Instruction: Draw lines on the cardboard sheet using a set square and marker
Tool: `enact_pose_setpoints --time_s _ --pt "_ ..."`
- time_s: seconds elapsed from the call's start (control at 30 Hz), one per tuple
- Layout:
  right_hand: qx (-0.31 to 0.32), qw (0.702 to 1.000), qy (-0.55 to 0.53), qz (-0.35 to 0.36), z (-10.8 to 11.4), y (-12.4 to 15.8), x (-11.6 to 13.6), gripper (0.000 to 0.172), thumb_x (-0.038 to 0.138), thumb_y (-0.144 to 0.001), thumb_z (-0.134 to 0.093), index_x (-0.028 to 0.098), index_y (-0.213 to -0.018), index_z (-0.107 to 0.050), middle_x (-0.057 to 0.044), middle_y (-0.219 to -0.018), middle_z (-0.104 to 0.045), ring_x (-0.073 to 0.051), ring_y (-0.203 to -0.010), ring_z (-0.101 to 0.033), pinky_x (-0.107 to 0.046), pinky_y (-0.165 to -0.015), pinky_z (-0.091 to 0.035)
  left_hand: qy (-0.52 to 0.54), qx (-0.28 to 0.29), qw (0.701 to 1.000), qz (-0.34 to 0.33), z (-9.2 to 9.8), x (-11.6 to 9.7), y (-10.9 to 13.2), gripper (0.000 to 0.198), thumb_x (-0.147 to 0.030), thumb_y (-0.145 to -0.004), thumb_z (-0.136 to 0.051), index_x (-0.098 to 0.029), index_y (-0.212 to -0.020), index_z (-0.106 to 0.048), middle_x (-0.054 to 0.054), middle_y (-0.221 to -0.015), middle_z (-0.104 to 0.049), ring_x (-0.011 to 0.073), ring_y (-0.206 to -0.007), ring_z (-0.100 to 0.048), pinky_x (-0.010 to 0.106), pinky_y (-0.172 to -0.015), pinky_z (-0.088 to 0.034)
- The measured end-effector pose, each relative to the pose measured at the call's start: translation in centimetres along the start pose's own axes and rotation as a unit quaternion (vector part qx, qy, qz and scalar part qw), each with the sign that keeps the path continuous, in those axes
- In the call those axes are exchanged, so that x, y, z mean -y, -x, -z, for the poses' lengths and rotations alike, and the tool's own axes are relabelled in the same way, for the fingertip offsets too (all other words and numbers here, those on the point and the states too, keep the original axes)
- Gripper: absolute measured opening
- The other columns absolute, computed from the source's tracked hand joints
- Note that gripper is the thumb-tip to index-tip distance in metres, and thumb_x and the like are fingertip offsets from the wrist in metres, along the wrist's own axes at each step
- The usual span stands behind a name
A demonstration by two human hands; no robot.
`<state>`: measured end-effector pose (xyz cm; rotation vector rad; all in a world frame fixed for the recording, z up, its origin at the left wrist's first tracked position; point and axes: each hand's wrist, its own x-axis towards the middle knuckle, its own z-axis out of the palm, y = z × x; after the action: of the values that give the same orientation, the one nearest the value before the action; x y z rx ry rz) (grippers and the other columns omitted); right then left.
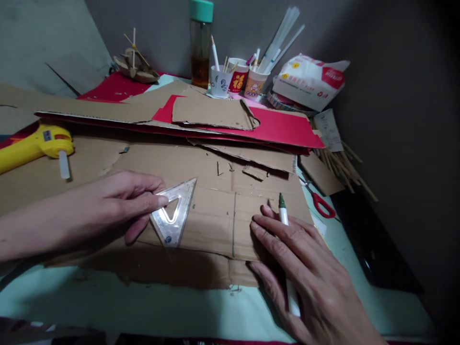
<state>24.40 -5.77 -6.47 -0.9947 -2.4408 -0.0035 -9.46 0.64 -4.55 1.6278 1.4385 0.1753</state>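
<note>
- Left hand (134, 199), 8 o'clock: pinches triangle ruler (183, 206) above the cardboard (212, 227), 6 o'clock.
- Right hand (305, 258), 4 o'clock: holds marker (283, 218) loosely, resting on cardboard.
- Done: one green line (234, 230), 6 o'clock.
- Undone: no line joins green dots (194, 206) at its 9 o'clock.

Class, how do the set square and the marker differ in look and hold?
The set square is a clear triangle with a hole; the marker is a white stick with a green end. The left hand pinches the set square near one corner; the marker lies tucked in the right hand. Both are in hand.
</note>
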Motion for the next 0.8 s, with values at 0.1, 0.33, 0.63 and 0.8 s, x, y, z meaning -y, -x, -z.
enact_pose_setpoints --time_s 0.1,0.33,0.63,0.8 --pt "0.002 1.0 0.0 0.001 -0.1 0.1 -0.1 0.038 0.014 -0.099 -0.065 0.006 -0.136 -0.06 -0.015 -0.132 -0.072 -0.024 -0.136 -0.06 -0.043 -0.111 -0.047 0.03 -0.021 0.999 0.014 -0.6 -0.1 0.1 0.056 -0.075 -0.09 -0.052 -0.025 -0.068 -0.065 -0.001 -0.06 -0.053 0.013 -0.05 -0.046 0.023 -0.044 -0.037" --pt "0.005 1.0 0.001 -0.006 0.0 -0.1 0.0 0.038 0.016 -0.099 -0.065 0.008 -0.136 -0.062 -0.015 -0.132 -0.073 -0.025 -0.137 -0.06 -0.044 -0.109 -0.051 0.032 -0.017 0.998 0.048 -0.9 0.2 0.3 0.061 -0.082 -0.087 -0.051 -0.025 -0.069 -0.062 -0.001 -0.058 -0.048 0.0133 -0.049 -0.043 0.022 -0.04 -0.034" --pt "0.009 1.0 0.004 0.003 0.0 0.1 -0.1 0.038 0.017 -0.1 -0.065 0.006 -0.136 -0.061 -0.016 -0.133 -0.072 -0.024 -0.14 -0.056 -0.044 -0.111 -0.048 -0.034 0.019 0.999 0.038 0.2 -0.4 0.0 0.063 -0.081 -0.09 -0.043 -0.026 -0.064 -0.06 0.001 -0.061 -0.064 0.0189 -0.06 -0.055 0.031 -0.062 -0.045" --pt "0.014 1.0 -0.007 -0.007 0.1 0.0 0.1 0.036 0.015 -0.101 -0.064 0.005 -0.136 -0.061 -0.016 -0.133 -0.071 -0.022 -0.139 -0.056 -0.042 -0.113 -0.045 -0.083 0.015 0.996 0.035 0.1 -1.3 0.1 0.067 -0.082 -0.086 -0.038 -0.027 -0.055 -0.06 0.003 -0.063 -0.062 0.0211 -0.065 -0.058 0.035 -0.07 -0.045"
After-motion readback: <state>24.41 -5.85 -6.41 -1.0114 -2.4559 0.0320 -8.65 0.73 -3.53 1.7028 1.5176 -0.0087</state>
